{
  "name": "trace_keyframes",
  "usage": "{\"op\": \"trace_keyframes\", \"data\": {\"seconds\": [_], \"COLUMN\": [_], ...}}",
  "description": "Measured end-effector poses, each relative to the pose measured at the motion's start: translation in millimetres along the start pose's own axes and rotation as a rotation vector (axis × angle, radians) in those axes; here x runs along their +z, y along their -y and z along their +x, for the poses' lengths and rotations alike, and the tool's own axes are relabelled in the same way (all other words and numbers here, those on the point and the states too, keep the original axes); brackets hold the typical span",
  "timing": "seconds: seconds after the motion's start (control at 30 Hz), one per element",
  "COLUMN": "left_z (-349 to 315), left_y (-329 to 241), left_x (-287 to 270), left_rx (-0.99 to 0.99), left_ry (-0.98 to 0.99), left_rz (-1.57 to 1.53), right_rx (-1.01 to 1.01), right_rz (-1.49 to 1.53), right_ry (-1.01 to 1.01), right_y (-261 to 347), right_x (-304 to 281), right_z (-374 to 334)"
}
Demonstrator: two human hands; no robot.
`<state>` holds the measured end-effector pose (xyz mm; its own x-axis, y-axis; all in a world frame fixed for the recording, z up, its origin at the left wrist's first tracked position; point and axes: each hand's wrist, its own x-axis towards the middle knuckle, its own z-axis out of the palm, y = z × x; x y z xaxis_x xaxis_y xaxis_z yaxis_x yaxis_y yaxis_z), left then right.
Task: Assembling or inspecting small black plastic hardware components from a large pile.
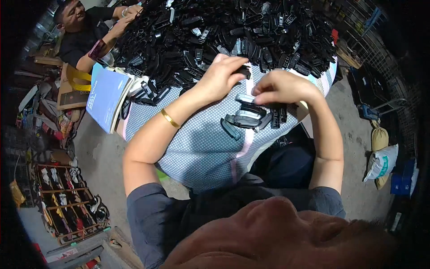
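My left hand (219, 77) reaches to the near edge of a large heap of black plastic parts (188, 45). Its thumb and fingers close around a small black plastic part (245, 71). To its right, my right hand (284, 87) is curled, thumb and fingers drawn together and slightly blurred; whatever they hold is hidden. Just below those fingertips lies a small group of long, curved black parts (247, 117), several side by side. A paler, shiny part (245, 97) sits at the top of that group. Slotted black pieces (279, 117) lie at its right side.
Patterned cloth (192, 148) covers the work surface. A blue-covered book (107, 96) stands at its left edge beside a cardboard box (69, 89). Across the heap at far left, another person (85, 36) handles parts. Sacks (380, 157) stand on the floor at right; a divided rack (67, 201) is at lower left.
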<state>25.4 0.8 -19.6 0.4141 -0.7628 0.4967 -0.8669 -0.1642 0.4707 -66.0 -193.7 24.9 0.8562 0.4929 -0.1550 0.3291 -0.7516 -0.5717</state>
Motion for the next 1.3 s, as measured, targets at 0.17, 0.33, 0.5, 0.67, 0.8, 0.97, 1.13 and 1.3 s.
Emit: {"op": "trace_keyframes", "data": {"seconds": [0.17, 0.33, 0.5, 0.67, 0.8, 0.97, 1.13, 1.3], "left_z": [3, -4, -12, -17, -9, -7, -6, -6], "left_y": [-4, -11, -9, -11, -13, -4, -5, -5], "left_x": [10, 3, -7, -11, -28, -37, -33, -30], "left_rx": [0.135, -0.043, -0.063, -0.088, -0.269, -0.485, -0.439, -0.462], "left_ry": [0.064, 0.1, 0.066, 0.04, 0.107, 0.134, -0.069, -0.068], "left_rz": [0.205, 0.132, 0.09, 0.14, 0.024, -0.37, -0.396, -0.528], "right_rx": [-0.08, -0.033, -0.156, -0.134, -0.131, -0.249, -0.389, -0.226], "right_rz": [-0.493, -0.663, -0.716, -0.784, -0.696, -0.588, -0.52, -0.168], "right_ry": [-0.775, -0.697, -0.678, -0.716, -0.747, -0.756, -1.006, -0.923], "right_y": [-40, -37, -37, -33, -41, -45, -35, -15], "right_x": [-4, -8, -1, 3, 1, 6, 8, 15], "right_z": [33, 61, 66, 69, 67, 64, 55, 42]}}
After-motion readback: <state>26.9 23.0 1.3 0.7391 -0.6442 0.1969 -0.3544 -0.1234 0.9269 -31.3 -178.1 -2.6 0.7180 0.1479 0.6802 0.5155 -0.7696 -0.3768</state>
